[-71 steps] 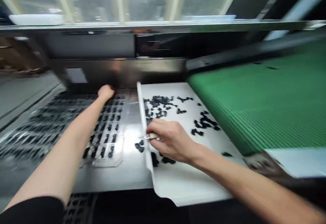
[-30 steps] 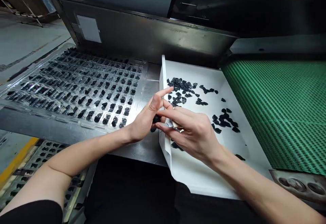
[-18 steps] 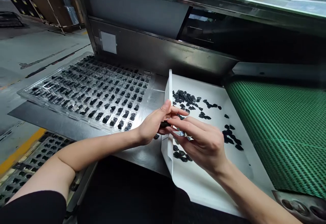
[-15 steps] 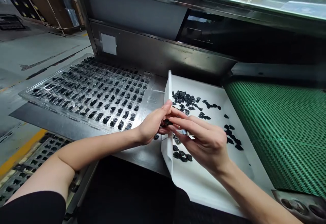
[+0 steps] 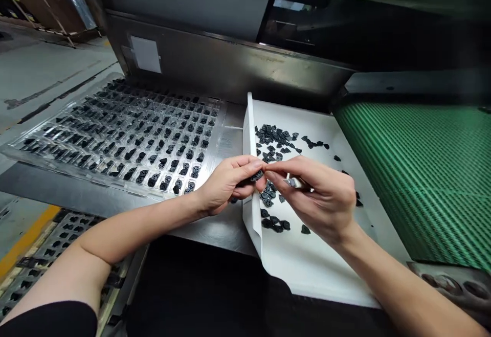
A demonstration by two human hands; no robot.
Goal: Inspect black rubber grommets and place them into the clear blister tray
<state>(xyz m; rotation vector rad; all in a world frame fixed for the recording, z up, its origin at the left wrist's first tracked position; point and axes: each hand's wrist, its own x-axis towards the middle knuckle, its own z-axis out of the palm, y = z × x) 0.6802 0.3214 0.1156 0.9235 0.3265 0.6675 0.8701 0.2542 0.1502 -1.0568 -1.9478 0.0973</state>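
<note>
Head camera: a small black part [image 5: 256, 176] is sitting in the left hand [image 5: 230, 181], above the raised left wall of a white tray [image 5: 318, 268]. The left fingers are pinching the part, thumb on top. The right hand [image 5: 320, 196] is curling around a pale-handled tool [image 5: 293, 182], its thumb and forefinger tips meeting right beside the part; whether they are also gripping it, I cannot tell. Loose black pieces [image 5: 274, 135] are lying scattered across the white tray. To the left, a clear tray [image 5: 92, 174] is holding rows of black pieces on a metal table [image 5: 215, 234]. To the right, a green belt [image 5: 422, 173] is running alongside the white tray. Behind, a metal panel [image 5: 230, 66] is standing upright.
</note>
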